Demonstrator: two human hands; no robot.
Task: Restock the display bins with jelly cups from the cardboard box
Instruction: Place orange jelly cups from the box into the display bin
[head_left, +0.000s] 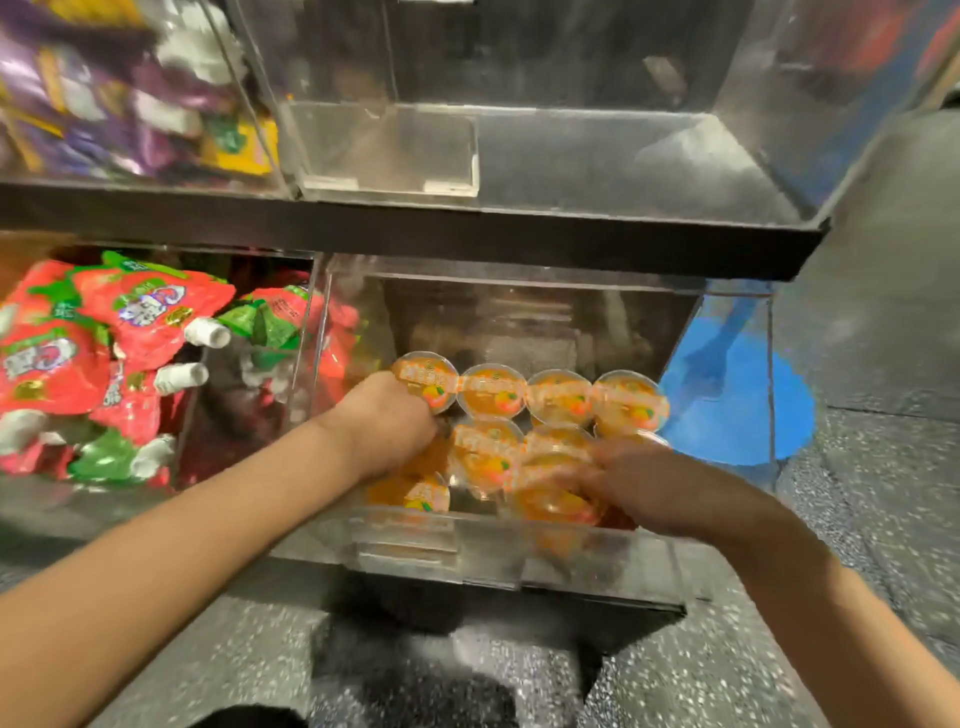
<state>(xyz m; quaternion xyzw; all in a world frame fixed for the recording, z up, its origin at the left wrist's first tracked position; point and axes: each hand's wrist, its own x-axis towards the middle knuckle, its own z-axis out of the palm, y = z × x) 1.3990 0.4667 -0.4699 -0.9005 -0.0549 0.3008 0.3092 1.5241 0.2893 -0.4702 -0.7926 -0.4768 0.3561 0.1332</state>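
Several orange jelly cups (493, 389) with peach-printed lids lie in rows inside the clear acrylic display bin (519, 540) on the lower shelf. My left hand (387, 421) reaches into the bin's left side with fingers curled down, gripping the back-left jelly cup (423, 376) at its edge. My right hand (644, 483) is blurred at the bin's right front; its fingers close around a jelly cup (550, 501) near the front wall. The cardboard box is out of view.
Left of the bin is a bin of red strawberry pouches (104, 353). The black shelf edge (415, 234) runs above, carrying a bare acrylic bin (395, 150) and purple packets (104, 93). A blue floor mark (737, 405) and speckled floor lie to the right.
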